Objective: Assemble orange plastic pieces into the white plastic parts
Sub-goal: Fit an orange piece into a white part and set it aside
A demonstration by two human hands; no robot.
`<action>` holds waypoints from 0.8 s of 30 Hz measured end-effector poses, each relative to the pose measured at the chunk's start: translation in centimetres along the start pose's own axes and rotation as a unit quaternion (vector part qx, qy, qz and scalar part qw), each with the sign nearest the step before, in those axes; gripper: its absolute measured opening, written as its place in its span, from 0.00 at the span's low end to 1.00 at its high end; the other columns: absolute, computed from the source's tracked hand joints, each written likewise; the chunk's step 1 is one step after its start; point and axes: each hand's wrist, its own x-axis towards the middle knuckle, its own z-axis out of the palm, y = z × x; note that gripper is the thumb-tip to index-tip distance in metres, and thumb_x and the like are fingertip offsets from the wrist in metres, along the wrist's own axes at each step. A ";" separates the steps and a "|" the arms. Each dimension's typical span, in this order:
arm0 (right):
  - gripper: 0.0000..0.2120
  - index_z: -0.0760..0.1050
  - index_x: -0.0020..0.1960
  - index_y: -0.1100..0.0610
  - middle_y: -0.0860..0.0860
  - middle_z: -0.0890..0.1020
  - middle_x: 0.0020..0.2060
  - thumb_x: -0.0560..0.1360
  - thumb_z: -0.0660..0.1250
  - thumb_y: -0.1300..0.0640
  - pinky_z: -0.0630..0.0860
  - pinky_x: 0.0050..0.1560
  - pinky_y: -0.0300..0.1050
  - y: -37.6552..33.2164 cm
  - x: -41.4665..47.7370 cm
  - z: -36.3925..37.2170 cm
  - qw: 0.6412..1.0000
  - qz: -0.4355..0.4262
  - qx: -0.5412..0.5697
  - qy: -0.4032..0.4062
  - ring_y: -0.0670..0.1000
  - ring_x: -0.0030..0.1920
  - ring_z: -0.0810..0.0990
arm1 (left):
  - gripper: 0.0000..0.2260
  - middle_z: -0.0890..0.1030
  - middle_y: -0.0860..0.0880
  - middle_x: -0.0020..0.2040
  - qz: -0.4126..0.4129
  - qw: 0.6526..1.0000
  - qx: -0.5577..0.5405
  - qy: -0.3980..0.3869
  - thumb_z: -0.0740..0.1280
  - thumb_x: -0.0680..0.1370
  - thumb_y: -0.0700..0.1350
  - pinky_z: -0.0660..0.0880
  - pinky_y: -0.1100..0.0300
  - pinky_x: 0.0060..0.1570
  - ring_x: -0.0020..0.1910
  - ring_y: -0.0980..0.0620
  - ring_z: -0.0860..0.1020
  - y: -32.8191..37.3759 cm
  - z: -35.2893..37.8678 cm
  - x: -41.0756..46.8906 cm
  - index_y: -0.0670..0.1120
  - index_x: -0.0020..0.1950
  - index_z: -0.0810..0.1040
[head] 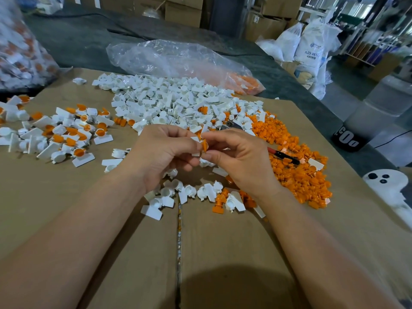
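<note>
Here left hand and right hand pinch an orange piece roughly upright.

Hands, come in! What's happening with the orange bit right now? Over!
Left grip holding white part. Right grip pinching orange piece against it, not clearly seated. Nothing blocking; red-handled cutters lie off to the right.

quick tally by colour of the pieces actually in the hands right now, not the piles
orange piece, pinched by the right hand: 1
white part, held by the left hand: 1
total: 2
</note>
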 end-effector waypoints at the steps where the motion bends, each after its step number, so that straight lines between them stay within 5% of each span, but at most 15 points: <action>1: 0.20 0.74 0.56 0.52 0.42 0.78 0.42 0.67 0.72 0.65 0.78 0.47 0.37 0.0 0.0 0.0 1.000 0.011 0.000 -0.004 0.43 0.43 0.79 | 0.05 0.78 0.46 0.24 -0.010 1.000 -0.010 0.001 0.69 0.68 0.30 0.71 0.68 0.21 0.21 0.55 0.75 0.0 0.0 0.0 0.39 0.36 0.77; 9: 0.19 0.75 0.53 0.49 0.45 0.81 0.42 0.68 0.71 0.68 0.79 0.48 0.41 -0.2 0.0 0.1 0.999 0.037 0.011 -0.014 0.47 0.44 0.82 | 0.05 0.78 0.47 0.25 -0.029 0.999 -0.036 -0.015 0.71 0.61 0.35 0.70 0.68 0.20 0.21 0.55 0.75 0.3 -0.2 0.0 0.39 0.35 0.78; 24: 0.22 0.74 0.50 0.44 0.43 0.80 0.40 0.66 0.73 0.67 0.78 0.48 0.37 -0.2 -0.1 -0.3 0.995 0.072 0.062 -0.019 0.41 0.40 0.80 | 0.05 0.79 0.45 0.26 -0.016 0.999 -0.027 -0.018 0.69 0.69 0.30 0.72 0.67 0.22 0.22 0.54 0.77 0.3 0.0 0.0 0.38 0.38 0.77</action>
